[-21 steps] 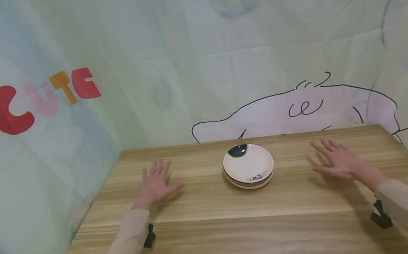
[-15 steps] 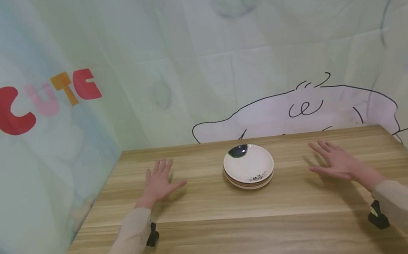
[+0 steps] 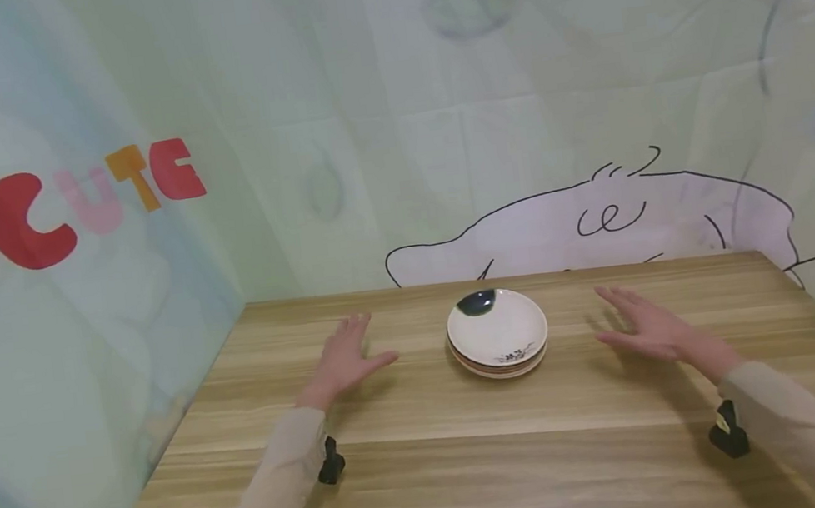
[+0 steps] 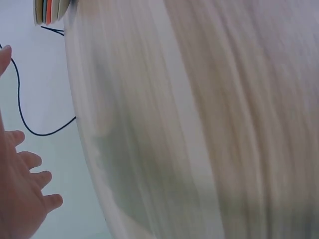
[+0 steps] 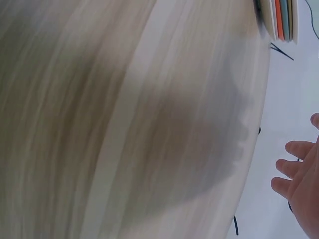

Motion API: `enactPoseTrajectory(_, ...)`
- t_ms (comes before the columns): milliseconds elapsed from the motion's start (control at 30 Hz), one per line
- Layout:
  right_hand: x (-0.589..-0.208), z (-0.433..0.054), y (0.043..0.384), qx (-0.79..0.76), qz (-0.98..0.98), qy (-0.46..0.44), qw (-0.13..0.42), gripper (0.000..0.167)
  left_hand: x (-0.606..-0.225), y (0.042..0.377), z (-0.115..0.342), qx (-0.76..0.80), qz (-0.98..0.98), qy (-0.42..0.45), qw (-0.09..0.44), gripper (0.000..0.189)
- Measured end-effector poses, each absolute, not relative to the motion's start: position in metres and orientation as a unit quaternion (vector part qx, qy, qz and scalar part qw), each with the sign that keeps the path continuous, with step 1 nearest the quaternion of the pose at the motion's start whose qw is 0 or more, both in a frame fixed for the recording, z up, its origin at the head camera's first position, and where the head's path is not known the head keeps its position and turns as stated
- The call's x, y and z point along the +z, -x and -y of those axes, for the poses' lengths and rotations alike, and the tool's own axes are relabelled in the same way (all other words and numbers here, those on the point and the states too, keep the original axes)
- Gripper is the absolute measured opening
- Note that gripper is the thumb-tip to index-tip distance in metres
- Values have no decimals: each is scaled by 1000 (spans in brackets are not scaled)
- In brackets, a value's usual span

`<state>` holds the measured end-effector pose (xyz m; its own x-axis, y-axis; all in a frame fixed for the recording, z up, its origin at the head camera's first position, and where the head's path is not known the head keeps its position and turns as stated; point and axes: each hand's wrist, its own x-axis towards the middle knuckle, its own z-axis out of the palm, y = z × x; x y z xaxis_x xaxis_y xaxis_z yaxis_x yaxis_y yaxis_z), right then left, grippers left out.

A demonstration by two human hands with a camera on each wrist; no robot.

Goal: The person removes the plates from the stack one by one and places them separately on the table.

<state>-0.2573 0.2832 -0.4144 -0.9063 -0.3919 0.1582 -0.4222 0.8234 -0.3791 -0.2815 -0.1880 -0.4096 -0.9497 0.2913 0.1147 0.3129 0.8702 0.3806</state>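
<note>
A stack of several small round plates (image 3: pixel 497 329) sits toward the back of the wooden table; the top one is white with a dark glazed patch and a small dark drawing near its rim. Left of the stack, my left hand (image 3: pixel 347 360) hovers over the table with fingers extended and thumb pointing at the plates. On the other side my right hand (image 3: pixel 646 329) mirrors it, thumb apart from the fingers. Neither hand touches anything. In both wrist views the stack's coloured edges (image 4: pixel 49 11) show at an upper corner, and the fingers of the right hand (image 5: pixel 304 179) are spread.
The wood-grain table (image 3: pixel 479 480) reaches back to a printed cloth backdrop (image 3: pixel 333 128) with a line-drawn cartoon figure. Coloured letters (image 3: pixel 30 221) mark the left cloth. A small black device (image 3: pixel 331 461) is worn at each wrist.
Both hands have moved inward toward the plate stack, the left hand to the right and the right hand to the left. The plates have stayed in place.
</note>
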Motion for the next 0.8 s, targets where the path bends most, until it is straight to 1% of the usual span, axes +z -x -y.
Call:
enactPoseTrajectory(167, -417, -273, 259, 245, 945, -215, 33, 74, -411, 282, 176, -240, 957, 162, 19, 88)
enactPoseTrajectory(467, -420, -257, 264, 286, 937, -200, 25, 74, -414, 286, 152, -320, 937, 143, 11, 87)
enactPoseTrajectory(800, -427, -242, 267, 333, 923, -191, 15, 74, -413, 284, 135, -331, 933, 140, 12, 84)
